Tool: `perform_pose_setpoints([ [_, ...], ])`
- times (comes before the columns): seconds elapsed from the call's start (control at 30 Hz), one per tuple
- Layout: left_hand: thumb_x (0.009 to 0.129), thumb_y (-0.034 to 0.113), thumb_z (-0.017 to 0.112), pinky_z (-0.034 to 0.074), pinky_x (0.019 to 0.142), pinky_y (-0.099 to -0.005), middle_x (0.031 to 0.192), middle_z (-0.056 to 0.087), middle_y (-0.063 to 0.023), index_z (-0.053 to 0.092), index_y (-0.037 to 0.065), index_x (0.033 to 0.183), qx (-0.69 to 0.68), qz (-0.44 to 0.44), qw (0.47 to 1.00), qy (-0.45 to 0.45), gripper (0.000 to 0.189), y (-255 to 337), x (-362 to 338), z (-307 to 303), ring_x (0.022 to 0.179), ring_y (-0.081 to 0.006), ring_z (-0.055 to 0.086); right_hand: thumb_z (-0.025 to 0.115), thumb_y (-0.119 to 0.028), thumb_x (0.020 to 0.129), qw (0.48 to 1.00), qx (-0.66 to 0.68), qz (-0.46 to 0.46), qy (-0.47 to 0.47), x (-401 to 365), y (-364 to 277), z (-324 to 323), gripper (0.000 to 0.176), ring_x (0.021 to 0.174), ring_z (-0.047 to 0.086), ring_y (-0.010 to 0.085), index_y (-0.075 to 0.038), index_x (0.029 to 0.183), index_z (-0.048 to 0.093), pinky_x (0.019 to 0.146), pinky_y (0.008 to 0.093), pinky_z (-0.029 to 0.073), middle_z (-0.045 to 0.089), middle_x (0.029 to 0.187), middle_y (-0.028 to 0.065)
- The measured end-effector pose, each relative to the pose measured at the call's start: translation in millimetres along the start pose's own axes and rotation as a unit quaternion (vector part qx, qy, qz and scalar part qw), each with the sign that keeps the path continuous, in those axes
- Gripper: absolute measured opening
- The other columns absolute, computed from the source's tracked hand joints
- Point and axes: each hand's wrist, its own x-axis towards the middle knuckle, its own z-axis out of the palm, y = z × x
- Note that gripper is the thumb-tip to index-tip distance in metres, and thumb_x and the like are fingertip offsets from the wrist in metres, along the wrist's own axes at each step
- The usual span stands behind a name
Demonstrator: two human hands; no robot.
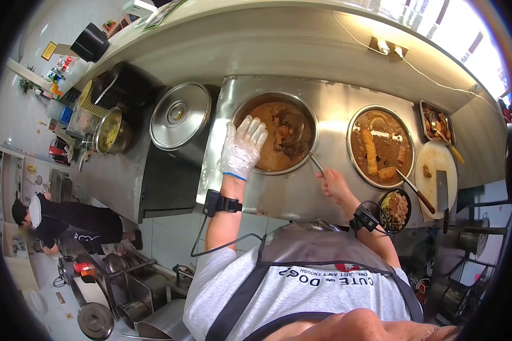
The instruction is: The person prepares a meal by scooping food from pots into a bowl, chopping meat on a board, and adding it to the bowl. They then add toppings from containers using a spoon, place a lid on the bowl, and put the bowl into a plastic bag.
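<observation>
Pinching the ladle [313,160] handle, my bare right hand [335,184] is closed on it just short of the stew pan's [284,171] near rim, and the scoop end lies among the meat chunks. My gloved left hand [242,146] hangs over the pan's left edge, fingers spread, gripping nothing. A second pan [349,145] sits to the right, and a lid [180,116] lies off left.

I see bare worktop [279,199] near me; farther, stew pot [270,95], curry pan [381,108] right and lidded pot [180,116] left block passage.
</observation>
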Motion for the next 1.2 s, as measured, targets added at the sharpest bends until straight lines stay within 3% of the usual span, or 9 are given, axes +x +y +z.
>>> perform_pose_setpoints([
  [0.07, 0.102, 0.051, 0.032, 0.024, 0.117, -0.0486, 0.152, 0.032, -0.0201, 0.035, 0.0, 0.144, 0.036, 0.001, 0.999, 0.023, 0.066, 0, 2, -2, 0.141, -0.0367, 0.028, 0.039, -0.03, 0.103, 1.0, -0.011, -0.002, 0.005, 1, 6, -3, 0.034, 0.047, 0.032, 0.0075, 0.0, 0.099, 0.055, 0.041, 0.0262, 0.028, 0.039, 0.06, -0.0039],
  [0.17, 0.102, 0.051, 0.033, 0.023, 0.118, -0.0467, 0.153, 0.029, -0.02, 0.032, 0.001, 0.145, 0.091, -0.005, 0.996, 0.001, 0.067, 0, 3, -6, 0.142, -0.0363, 0.025, 0.042, -0.029, 0.102, 0.958, -0.245, -0.139, 0.056, 4, 18, -5, 0.037, 0.048, 0.048, 0.0211, 0.002, 0.089, 0.058, 0.048, 0.0371, 0.041, 0.053, 0.062, 0.0071],
  [0.23, 0.102, 0.051, 0.033, 0.023, 0.118, -0.0459, 0.153, 0.028, -0.0201, 0.03, 0.001, 0.146, 0.093, -0.007, 0.995, 0.022, 0.067, -2, 1, -3, 0.143, -0.0363, 0.025, 0.045, -0.027, 0.1, 0.879, -0.37, -0.264, 0.141, 2, 16, 0, 0.039, 0.064, 0.059, 0.0407, 0.004, 0.08, 0.058, 0.062, 0.0479, 0.046, 0.061, 0.071, 0.0226],
  [0.37, 0.102, 0.051, 0.034, 0.023, 0.118, -0.0446, 0.155, 0.025, -0.0204, 0.027, 0.001, 0.148, 0.086, -0.016, 0.995, 0.04, 0.068, -3, 2, -7, 0.143, -0.0365, 0.024, 0.047, -0.025, 0.099, 0.861, -0.39, -0.278, 0.171, 4, 18, 7, 0.037, 0.074, 0.058, 0.0497, 0.005, 0.081, 0.056, 0.065, 0.0526, 0.045, 0.059, 0.075, 0.0304],
  [0.57, 0.101, 0.052, 0.034, 0.022, 0.118, -0.0447, 0.155, 0.023, -0.0205, 0.027, 0.001, 0.148, 0.096, -0.007, 0.995, 0.038, 0.07, -1, -2, -9, 0.143, -0.0365, 0.023, 0.047, -0.025, 0.099, 0.868, -0.352, -0.263, 0.231, 31, 35, 17, 0.038, 0.074, 0.058, 0.0492, 0.005, 0.079, 0.056, 0.064, 0.0516, 0.045, 0.059, 0.075, 0.0315],
  [0.67, 0.101, 0.051, 0.034, 0.022, 0.118, -0.0449, 0.155, 0.023, -0.0205, 0.027, 0.001, 0.148, 0.093, -0.003, 0.995, 0.035, 0.069, 3, -6, -8, 0.143, -0.0365, 0.022, 0.041, -0.028, 0.101, 0.86, -0.372, -0.254, 0.241, 62, 49, 14, 0.04, 0.068, 0.064, 0.033, 0.003, 0.088, 0.062, 0.064, 0.0414, 0.049, 0.065, 0.074, 0.0185],
  [0.77, 0.101, 0.051, 0.035, 0.022, 0.118, -0.045, 0.155, 0.023, -0.0206, 0.027, 0.0, 0.148, 0.087, -0.001, 0.996, 0.018, 0.069, 6, -10, -13, 0.143, -0.0366, 0.023, 0.04, -0.032, 0.102, 0.927, -0.246, -0.237, 0.157, 73, 41, 16, 0.038, 0.047, 0.05, 0.0175, 0.0, 0.094, 0.059, 0.045, 0.033, 0.039, 0.053, 0.061, 0.0053],
  [0.83, 0.102, 0.05, 0.035, 0.022, 0.118, -0.045, 0.155, 0.024, -0.0206, 0.027, 0.0, 0.148, 0.088, 0.002, 0.996, 0.027, 0.069, 7, -13, -14, 0.143, -0.0365, 0.023, 0.039, -0.033, 0.103, 0.996, -0.002, -0.063, 0.058, 46, 9, 34, 0.034, 0.043, 0.031, 0.0051, -0.003, 0.101, 0.054, 0.039, 0.0239, 0.024, 0.035, 0.058, -0.0048],
  [1.2, 0.101, 0.047, 0.04, 0.03, 0.115, -0.0439, 0.152, 0.028, -0.0236, 0.027, -0.004, 0.147, 0.248, 0.048, 0.963, 0.093, 0.07, 13, -9, -7, 0.138, -0.0367, 0.033, 0.038, -0.033, 0.104, 0.998, 0.047, -0.045, 0.01, 10, -3, 29, 0.033, 0.043, 0.027, 0.0052, -0.004, 0.102, 0.053, 0.039, 0.0231, 0.022, 0.031, 0.058, -0.0062],
])
